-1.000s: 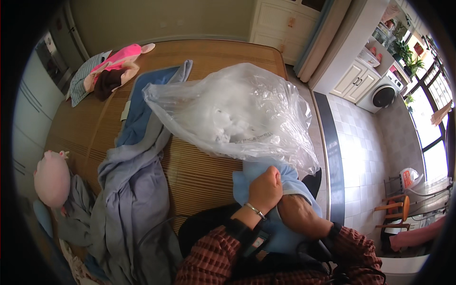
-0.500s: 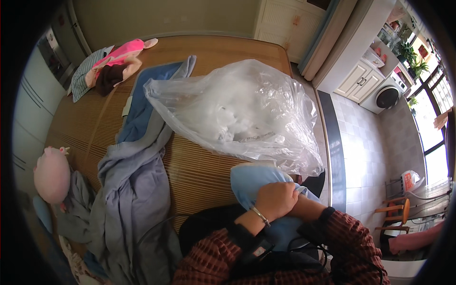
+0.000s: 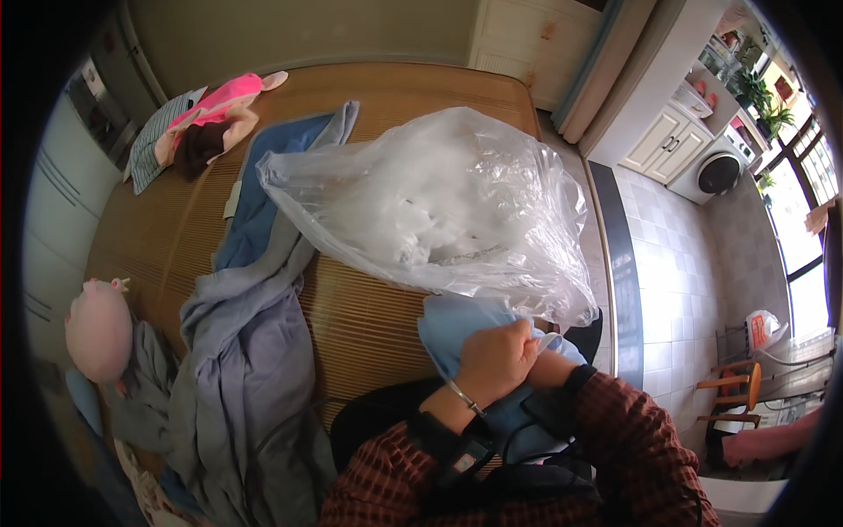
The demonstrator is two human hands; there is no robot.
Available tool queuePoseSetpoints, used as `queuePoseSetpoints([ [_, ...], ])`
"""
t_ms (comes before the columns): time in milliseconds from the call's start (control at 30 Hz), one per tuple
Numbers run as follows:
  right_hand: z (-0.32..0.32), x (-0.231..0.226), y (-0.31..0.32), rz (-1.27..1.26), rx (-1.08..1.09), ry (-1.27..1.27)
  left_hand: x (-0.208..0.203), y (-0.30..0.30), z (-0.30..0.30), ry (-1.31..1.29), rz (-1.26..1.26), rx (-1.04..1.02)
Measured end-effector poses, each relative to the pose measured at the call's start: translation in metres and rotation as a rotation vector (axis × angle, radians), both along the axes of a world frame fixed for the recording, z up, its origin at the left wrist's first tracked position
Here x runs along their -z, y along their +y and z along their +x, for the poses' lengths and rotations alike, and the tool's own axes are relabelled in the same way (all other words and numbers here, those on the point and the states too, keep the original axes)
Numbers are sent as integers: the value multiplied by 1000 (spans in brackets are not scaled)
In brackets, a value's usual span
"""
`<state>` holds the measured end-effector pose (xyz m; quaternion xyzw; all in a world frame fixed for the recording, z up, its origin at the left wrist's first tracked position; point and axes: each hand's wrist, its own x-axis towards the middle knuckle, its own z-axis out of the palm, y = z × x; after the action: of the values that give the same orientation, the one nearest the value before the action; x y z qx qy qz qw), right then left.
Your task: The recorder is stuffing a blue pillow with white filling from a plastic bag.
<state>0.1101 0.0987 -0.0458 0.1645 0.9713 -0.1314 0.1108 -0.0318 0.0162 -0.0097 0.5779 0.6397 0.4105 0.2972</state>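
A light blue cloth piece [image 3: 452,329] lies gathered over my lap, at the near edge of the mat. My left hand [image 3: 496,358], with a silver bangle at its wrist, is closed in a fist on the cloth's upper edge. Close against it is my right hand [image 3: 551,369]; only its wrist side shows, and its fingers are hidden by the cloth and my left hand. Just beyond both hands rests a large clear plastic bag [image 3: 536,220] with fluffy white stuffing [image 3: 430,220] inside. The bag's near edge overlaps the far end of the cloth.
Crumpled grey-blue fabric [image 3: 255,325] runs along the ribbed brown mat [image 3: 360,316] on the left. A pink plush toy [image 3: 99,332] sits at far left, and pink, brown and striped cloth items [image 3: 206,132] at the back. Beyond the mat's right edge is tiled floor [image 3: 667,281] with a wooden stool [image 3: 738,386].
My left fist has shifted slightly left and away from me, and the light blue cloth has moved a little with it. My right wrist has moved slightly left. The bag stays in place.
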Motion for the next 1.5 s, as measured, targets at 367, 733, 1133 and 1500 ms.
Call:
queuePoseSetpoints([
  [367, -10, -46, -6, -178, -146, -106, 15, 3, 6, -37, 325, -324],
  [733, 29, -52, -31, 330, 125, 54, 14, 2, 10, 43, 323, -283],
  [1133, -9, -50, -31, -1199, 924, 497, -5, -4, -3, 231, 347, -272],
  [1500, -28, -23, -33, -2065, 778, 646, -1, -2, -8, -8, 111, -216],
])
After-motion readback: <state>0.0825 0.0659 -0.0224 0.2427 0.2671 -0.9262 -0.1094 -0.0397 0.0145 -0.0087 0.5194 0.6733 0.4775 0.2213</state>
